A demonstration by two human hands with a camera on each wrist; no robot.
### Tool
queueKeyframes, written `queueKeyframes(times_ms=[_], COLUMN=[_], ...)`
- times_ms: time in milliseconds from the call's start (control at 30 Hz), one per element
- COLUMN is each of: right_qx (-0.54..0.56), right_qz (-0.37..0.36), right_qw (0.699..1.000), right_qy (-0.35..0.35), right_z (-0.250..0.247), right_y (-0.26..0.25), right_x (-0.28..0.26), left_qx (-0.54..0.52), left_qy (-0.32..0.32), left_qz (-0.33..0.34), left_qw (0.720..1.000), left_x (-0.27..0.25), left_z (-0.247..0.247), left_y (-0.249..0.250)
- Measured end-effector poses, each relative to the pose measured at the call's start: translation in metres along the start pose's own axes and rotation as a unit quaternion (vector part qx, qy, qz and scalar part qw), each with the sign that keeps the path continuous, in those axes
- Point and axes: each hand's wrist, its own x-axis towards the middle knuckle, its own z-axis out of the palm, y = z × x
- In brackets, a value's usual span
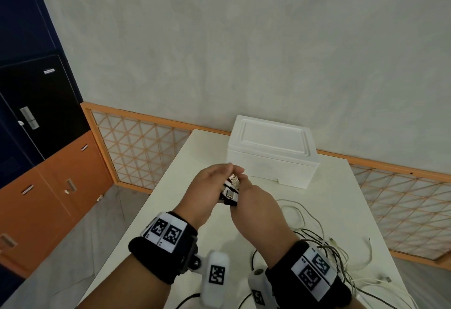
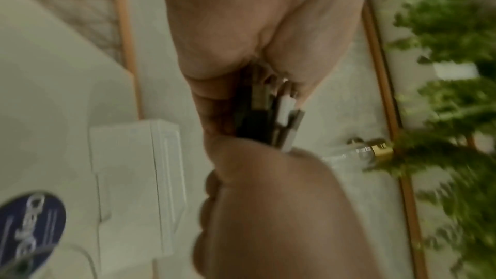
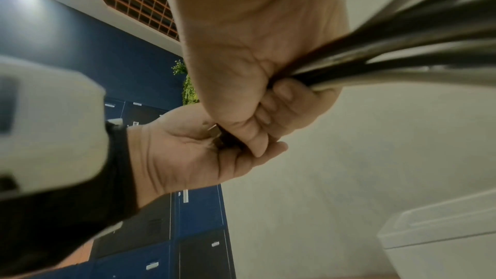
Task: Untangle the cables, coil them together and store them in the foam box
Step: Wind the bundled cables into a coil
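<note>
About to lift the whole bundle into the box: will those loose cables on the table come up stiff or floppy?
Probably floppy: the thin black and white cables lie in slack loops. Likely to snag, since the strands cross. The right hand grips only the plug ends, so the tails would likely drag.

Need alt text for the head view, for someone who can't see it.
Both hands, left hand and right hand, grip a bundle of cable plugs above a white table; loose cables trail right, and a closed foam box sits behind.
</note>
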Motion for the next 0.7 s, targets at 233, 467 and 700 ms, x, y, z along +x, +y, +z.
queueKeyframes(times_ms=[233, 467, 700], right_qx=[-0.05, -0.031, 0.126], right_qz=[-0.027, -0.058, -0.036], right_qw=[0.998, 0.998, 0.991], right_qy=[-0.017, 0.009, 0.009], right_z=[-0.001, -0.002, -0.007], right_y=[0.001, 0.005, 0.013], right_x=[-0.003, 0.004, 0.017], left_qx=[-0.003, 0.138, -0.215], left_qy=[0.011, 0.05, -0.083], left_qz=[-0.105, 0.019, -0.045], left_qw=[0.994, 0.989, 0.972], left_x=[-0.001, -0.007, -0.004], left_z=[0.01, 0.023, 0.007], left_y=[0.001, 0.0, 0.018])
